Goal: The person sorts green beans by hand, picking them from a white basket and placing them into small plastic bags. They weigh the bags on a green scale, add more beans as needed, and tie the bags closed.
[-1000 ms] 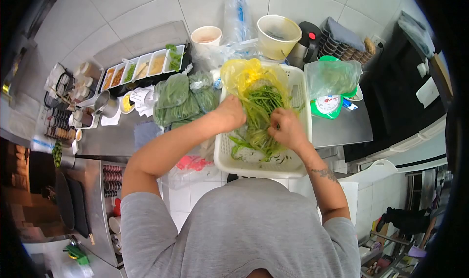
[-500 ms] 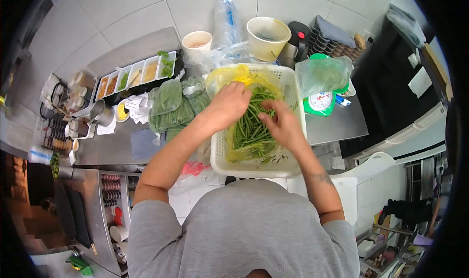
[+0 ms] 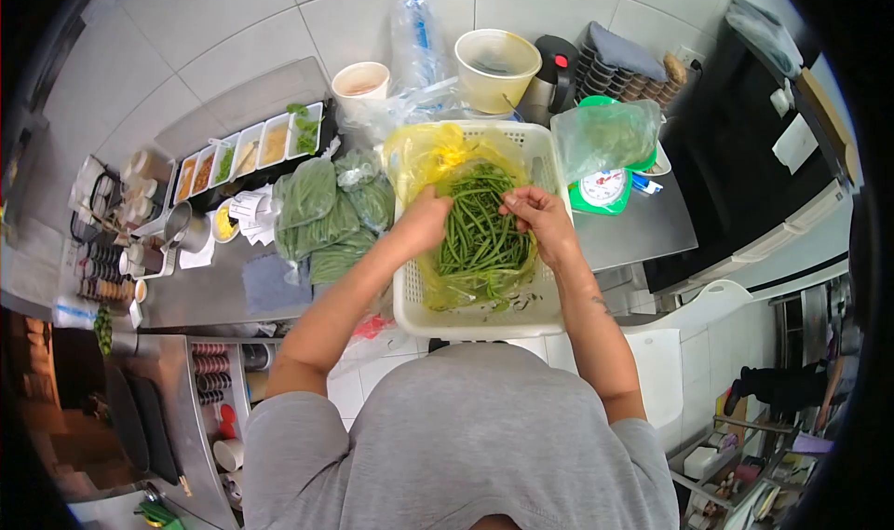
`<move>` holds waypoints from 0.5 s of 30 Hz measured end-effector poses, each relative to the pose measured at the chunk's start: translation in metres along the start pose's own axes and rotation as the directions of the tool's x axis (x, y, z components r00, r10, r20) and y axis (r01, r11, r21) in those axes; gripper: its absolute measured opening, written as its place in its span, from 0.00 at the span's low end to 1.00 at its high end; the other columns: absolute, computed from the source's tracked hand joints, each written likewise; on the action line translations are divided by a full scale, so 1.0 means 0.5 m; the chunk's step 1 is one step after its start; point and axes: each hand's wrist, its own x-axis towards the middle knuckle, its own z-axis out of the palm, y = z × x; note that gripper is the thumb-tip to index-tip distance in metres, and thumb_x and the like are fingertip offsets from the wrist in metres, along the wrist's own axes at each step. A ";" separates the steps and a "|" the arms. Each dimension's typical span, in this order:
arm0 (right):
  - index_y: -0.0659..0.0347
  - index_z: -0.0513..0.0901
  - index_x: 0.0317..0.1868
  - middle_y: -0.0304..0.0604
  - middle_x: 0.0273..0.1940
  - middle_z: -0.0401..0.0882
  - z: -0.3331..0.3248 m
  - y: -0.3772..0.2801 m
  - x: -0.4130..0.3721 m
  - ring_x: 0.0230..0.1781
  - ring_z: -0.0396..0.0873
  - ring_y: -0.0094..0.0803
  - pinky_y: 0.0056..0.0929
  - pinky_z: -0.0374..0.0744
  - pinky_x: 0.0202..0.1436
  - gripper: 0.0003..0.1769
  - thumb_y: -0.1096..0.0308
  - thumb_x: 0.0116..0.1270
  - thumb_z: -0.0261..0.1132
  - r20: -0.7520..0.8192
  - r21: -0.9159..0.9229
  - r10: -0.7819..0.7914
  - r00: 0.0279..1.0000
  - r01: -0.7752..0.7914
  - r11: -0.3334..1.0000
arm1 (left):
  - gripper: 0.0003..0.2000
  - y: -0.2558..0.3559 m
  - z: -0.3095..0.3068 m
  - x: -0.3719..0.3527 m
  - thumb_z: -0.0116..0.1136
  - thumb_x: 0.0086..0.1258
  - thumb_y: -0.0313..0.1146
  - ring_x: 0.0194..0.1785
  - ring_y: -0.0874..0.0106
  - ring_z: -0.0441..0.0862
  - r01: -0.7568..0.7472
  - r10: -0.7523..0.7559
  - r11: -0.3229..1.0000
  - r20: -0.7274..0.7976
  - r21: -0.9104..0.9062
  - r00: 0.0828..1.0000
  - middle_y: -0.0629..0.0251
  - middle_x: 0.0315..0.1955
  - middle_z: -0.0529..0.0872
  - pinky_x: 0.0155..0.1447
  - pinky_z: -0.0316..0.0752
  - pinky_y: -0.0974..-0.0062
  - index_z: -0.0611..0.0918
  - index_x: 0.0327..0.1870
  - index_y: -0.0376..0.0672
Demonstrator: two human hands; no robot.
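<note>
A heap of long green beans (image 3: 484,237) lies in an open yellow plastic bag (image 3: 428,153), which sits inside a white perforated basket (image 3: 410,320). My left hand (image 3: 424,221) is closed at the left side of the heap, its fingertips partly hidden, with a bean end at them. Over the right side of the heap, my right hand (image 3: 543,221) pinches a green bean between thumb and forefinger. Short bean scraps are scattered in the near part of the basket.
Bagged green vegetables (image 3: 317,209) lie left of the basket, beside a row of ingredient trays (image 3: 247,151). A green scale (image 3: 601,192) with a plastic bag (image 3: 610,139) on it stands to the right. Behind are a yellowish tub (image 3: 498,74) and a thermos (image 3: 543,92).
My left hand has come down and left from the bag's top to the side of the beans. My right hand's spread fingers have closed into a pinch. The camera view has shifted slightly.
</note>
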 end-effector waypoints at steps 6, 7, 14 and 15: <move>0.60 0.77 0.41 0.34 0.28 0.77 0.005 0.010 0.010 0.28 0.71 0.20 0.19 0.67 0.31 0.06 0.71 0.65 0.56 -0.120 0.065 -0.028 0.992 0.036 0.997 | 0.18 0.051 -0.017 -0.028 0.60 0.49 0.23 0.51 0.57 0.73 -0.322 0.219 0.880 0.302 0.348 0.928 0.58 0.50 0.71 0.54 0.71 0.65 0.83 0.44 0.49; 0.60 0.76 0.40 0.33 0.27 0.75 0.005 0.008 0.009 0.27 0.70 0.20 0.20 0.67 0.31 0.06 0.72 0.64 0.55 -0.134 0.146 -0.007 0.991 0.026 0.989 | 0.18 0.049 -0.017 -0.028 0.58 0.50 0.23 0.51 0.58 0.73 -0.350 0.255 0.873 0.294 0.340 0.921 0.58 0.50 0.71 0.53 0.71 0.65 0.82 0.44 0.48; 0.60 0.74 0.40 0.32 0.22 0.67 -0.013 0.011 0.012 0.20 0.65 0.22 0.22 0.65 0.27 0.05 0.72 0.64 0.53 -0.049 0.234 -0.011 0.999 0.022 0.972 | 0.12 0.016 -0.017 -0.019 0.57 0.56 0.24 0.47 0.62 0.75 -0.389 0.384 0.921 0.132 0.019 0.914 0.56 0.43 0.74 0.48 0.72 0.69 0.82 0.41 0.44; 0.60 0.74 0.41 0.32 0.21 0.66 -0.013 0.010 0.011 0.19 0.64 0.22 0.22 0.63 0.25 0.06 0.71 0.65 0.53 -0.040 0.191 -0.013 0.999 0.021 0.981 | 0.11 0.020 -0.033 -0.013 0.57 0.56 0.24 0.45 0.63 0.75 -0.347 0.354 0.933 0.081 -0.094 0.932 0.56 0.41 0.74 0.47 0.72 0.69 0.82 0.41 0.44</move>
